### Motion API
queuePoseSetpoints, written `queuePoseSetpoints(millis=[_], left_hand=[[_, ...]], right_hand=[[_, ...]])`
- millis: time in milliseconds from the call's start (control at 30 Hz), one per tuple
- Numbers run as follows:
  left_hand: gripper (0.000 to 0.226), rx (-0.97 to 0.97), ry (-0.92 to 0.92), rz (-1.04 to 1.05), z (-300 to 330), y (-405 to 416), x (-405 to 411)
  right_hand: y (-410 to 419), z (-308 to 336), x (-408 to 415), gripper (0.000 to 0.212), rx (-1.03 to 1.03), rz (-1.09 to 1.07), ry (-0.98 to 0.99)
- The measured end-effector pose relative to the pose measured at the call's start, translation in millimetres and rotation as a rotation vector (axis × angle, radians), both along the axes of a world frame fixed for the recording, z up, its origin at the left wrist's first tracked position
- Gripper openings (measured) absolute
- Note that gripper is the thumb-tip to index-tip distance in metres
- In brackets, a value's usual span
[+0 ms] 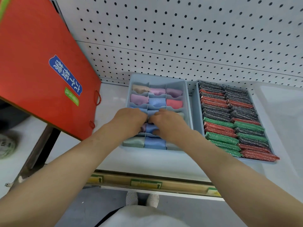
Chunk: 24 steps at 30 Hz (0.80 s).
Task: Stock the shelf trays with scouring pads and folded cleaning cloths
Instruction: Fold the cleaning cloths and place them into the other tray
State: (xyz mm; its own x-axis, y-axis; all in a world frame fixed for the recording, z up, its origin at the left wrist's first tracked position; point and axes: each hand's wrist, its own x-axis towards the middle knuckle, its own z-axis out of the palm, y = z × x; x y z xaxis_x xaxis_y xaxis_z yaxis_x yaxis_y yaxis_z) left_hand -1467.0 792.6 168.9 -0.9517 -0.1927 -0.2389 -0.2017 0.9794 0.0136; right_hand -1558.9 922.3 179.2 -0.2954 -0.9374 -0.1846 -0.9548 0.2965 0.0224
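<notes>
My left hand (129,119) and right hand (167,121) meet over divided tray (188,102), fingers curled into middle cell; hold unclear. Advice: seat cloth (151,128) squarely beneath fingertips, clear of dividers.

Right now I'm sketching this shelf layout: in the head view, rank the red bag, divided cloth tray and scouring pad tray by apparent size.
1. red bag, though it is nearest the camera.
2-3. scouring pad tray and divided cloth tray: too alike to rank.

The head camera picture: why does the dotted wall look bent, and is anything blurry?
Head view: the wide lens bows the white pegboard wall; the red paper bag is smeared at its top-left corner; lighting is soft and even, with only faint shadows beside the pale blue divided tray.
</notes>
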Motion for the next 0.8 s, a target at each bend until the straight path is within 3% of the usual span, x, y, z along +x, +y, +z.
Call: queuePoseSetpoints(millis=[133,333,433,500,533,600,733,800], left_hand=[[0.020,0.008,0.037,-0.010,-3,-1,4],[0.014,-0.003,0.071,-0.039,-1,-1,10],[0.018,0.039,0.066,-0.068,2,-4,12],[0.017,0.098,0.037,-0.057,6,-9,12],[0.015,0.129,0.021,-0.047,9,-11,12],[0.011,0.165,-0.005,-0.031,11,-12,11],[0.011,0.171,-0.027,-0.007,13,-11,7],[0.009,0.193,-0.034,-0.002,14,-12,7]], right_hand=[[-4,-7,5,0.026,0.012,-0.016,0.080],[-1,-15,4,0.028,0.009,0.012,0.012],[7,-5,-5,0.023,-0.032,-0.063,-0.315],[16,8,-15,0.023,-0.157,-0.235,-0.596],[21,13,-23,0.023,-0.232,-0.325,-0.635],[31,18,-34,0.017,-0.243,-0.422,-0.509],[35,16,-16,0.021,0.111,-0.348,-0.153],[32,12,-9,0.020,0.170,-0.315,-0.037]])
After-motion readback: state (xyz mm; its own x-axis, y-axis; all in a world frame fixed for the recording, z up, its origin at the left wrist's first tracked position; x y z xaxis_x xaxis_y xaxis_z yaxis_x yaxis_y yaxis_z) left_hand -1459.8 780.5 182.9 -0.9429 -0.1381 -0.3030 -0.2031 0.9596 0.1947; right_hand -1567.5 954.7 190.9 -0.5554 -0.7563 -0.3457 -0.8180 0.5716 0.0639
